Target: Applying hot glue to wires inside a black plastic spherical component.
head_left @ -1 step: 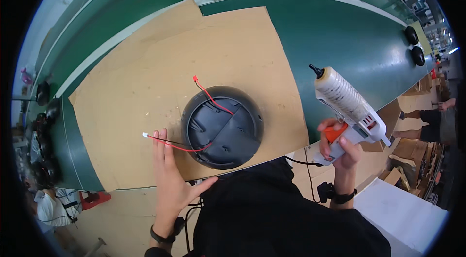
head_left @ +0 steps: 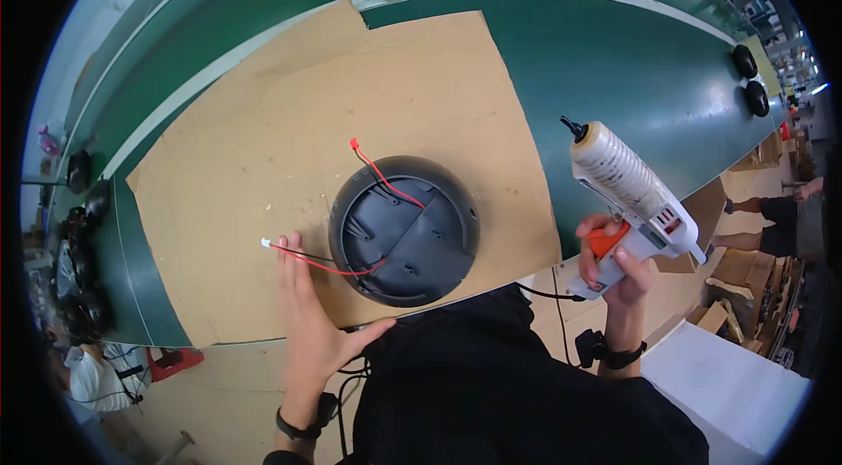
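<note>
A round black plastic housing (head_left: pixel 438 265) lies on a cardboard sheet (head_left: pixel 237 149) near the table's front edge, its recessed inside facing up. From it comes a red and black wire pair with a red connector (head_left: pixel 354 143) at the far side. A second pair ends in a white connector (head_left: pixel 266 242) on the left, by the fingertips of my left hand (head_left: pixel 317 333). That hand lies open with fingers stretched on the cardboard and thumb out toward the housing. My right hand (head_left: pixel 624 272) grips a white glue gun (head_left: pixel 645 202), fingers at its orange trigger, nozzle pointing away.
The green table (head_left: pixel 605 61) extends to the right under the glue gun. Two black rounded parts (head_left: pixel 750 81) stand at its far right, and several more dark parts (head_left: pixel 83 263) at the left end. A black cable (head_left: pixel 548 293) runs from the gun's handle. Co-workers are at both sides.
</note>
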Tool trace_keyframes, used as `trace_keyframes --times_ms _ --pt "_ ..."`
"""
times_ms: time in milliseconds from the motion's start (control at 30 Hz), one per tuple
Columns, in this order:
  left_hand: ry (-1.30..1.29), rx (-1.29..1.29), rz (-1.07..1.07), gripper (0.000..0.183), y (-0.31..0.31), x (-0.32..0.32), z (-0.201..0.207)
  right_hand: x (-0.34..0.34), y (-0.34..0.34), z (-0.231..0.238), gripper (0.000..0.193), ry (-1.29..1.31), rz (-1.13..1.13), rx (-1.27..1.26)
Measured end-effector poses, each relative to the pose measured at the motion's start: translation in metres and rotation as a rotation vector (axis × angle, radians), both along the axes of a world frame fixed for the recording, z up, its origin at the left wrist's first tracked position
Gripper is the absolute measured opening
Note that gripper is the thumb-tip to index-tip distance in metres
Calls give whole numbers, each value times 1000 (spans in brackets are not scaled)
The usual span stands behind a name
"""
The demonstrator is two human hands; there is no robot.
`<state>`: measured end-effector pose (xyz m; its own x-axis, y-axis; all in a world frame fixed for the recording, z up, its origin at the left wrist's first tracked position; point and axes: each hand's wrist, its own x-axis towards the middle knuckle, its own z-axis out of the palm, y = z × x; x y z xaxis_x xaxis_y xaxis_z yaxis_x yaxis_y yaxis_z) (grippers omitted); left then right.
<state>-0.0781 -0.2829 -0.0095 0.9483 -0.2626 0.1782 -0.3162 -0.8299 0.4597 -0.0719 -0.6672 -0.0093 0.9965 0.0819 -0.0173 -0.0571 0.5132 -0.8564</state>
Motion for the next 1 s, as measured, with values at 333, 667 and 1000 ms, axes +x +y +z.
trace_keyframes --times_ms 333,667,1000 --pt "410 -822 31 86 -5 46 69 25 21 37 29 4 71 -314" --pt "696 -520 -542 5 -13 181 104 9 32 85 39 160 298 -479" --pt "648 -684 -406 9 -28 189 83 45 64 138 47 -202 473 -1365"
